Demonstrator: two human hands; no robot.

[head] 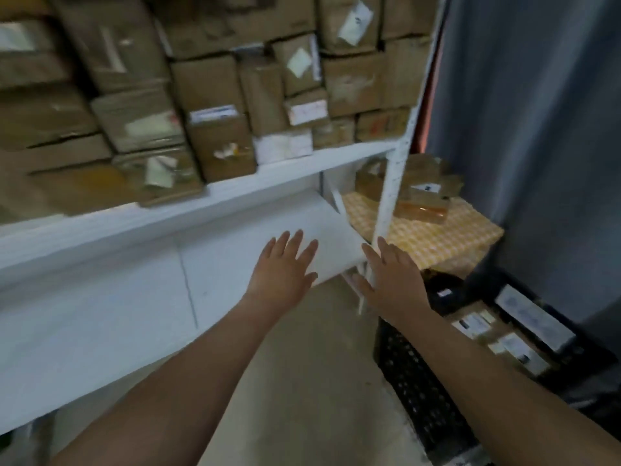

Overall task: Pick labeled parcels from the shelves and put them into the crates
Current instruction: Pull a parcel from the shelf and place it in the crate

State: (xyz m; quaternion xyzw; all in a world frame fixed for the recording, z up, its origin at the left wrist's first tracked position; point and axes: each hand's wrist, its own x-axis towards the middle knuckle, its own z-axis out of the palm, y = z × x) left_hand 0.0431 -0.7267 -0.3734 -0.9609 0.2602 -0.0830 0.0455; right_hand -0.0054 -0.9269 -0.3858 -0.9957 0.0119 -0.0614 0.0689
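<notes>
Seen from the person's own head, both bare arms reach forward. The left hand point(284, 270) is released, fingers straight and slightly spread, palm down, holding nothing. It lies over the end of a white lower shelf point(100, 314), though whether it touches the board cannot be told. The right hand point(391, 280), just beside it, is also released, with straight fingers, and holds nothing. Its fingertips overlap the white upright post point(391, 196) of the rack.

Above and beyond both hands, an upper shelf point(168, 213) is packed with brown cardboard parcels point(221, 146), stacked several high, many with white labels. The view is blurred and no label can be read.

Below and to the right of the right hand, near its forearm, a black crate point(413, 381) with perforated walls stands on the floor point(319, 364). Inside it lie labelled boxes point(477, 327), white labels facing up.

Beyond the right hand, past the post, a yellow checked cloth point(437, 240) carries a small heap of brown boxes point(423, 196). A grey curtain point(537, 129) hangs far to the right of both hands.
</notes>
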